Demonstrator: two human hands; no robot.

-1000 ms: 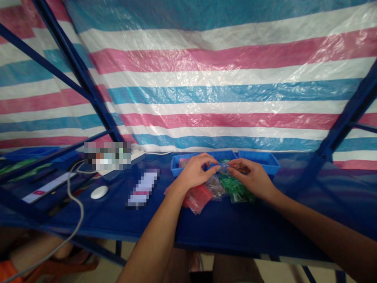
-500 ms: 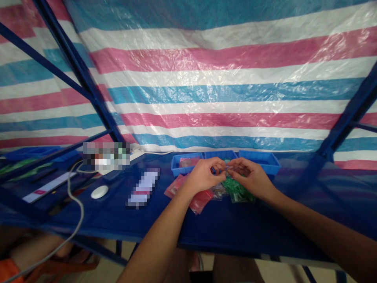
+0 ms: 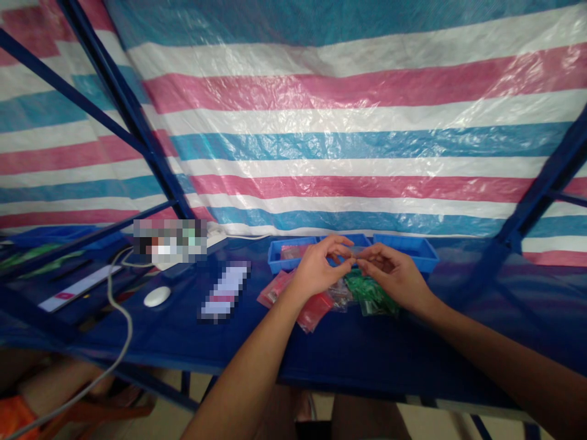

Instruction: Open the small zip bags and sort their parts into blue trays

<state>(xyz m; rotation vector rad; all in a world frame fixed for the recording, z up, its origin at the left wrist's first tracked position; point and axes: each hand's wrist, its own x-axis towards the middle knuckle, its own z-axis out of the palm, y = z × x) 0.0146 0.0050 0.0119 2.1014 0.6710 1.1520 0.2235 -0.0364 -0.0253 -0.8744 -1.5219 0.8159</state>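
My left hand [image 3: 318,266] and my right hand [image 3: 392,275] meet above several small plastic bags. Thumb and fingers of each are pinched together at one spot, on something thin and small that I cannot make out. Below my left hand lie red plastic bags [image 3: 315,313], partly covered by the wrist. Clear bags [image 3: 340,296] with small contents are between the hands. Under my right hand is a heap of green plastic bags [image 3: 373,296]. Behind stand a left blue bin [image 3: 277,266] with a reddish bag inside, a middle blue bin [image 3: 360,239] and a right blue bin [image 3: 427,263].
On the blue table [image 3: 339,360] to the left are a blurred-out phone-like object [image 3: 224,290], a white oval object [image 3: 156,296] and a white cable [image 3: 123,330]. Blue metal bars [image 3: 147,150] frame the striped sheet [image 3: 348,146]. A person's leg shows at lower left.
My left fingers have risen slightly and spread a little, while the pinch between the hands stays at nearly the same place. The whole view has shifted marginally. The bags look unmoved.
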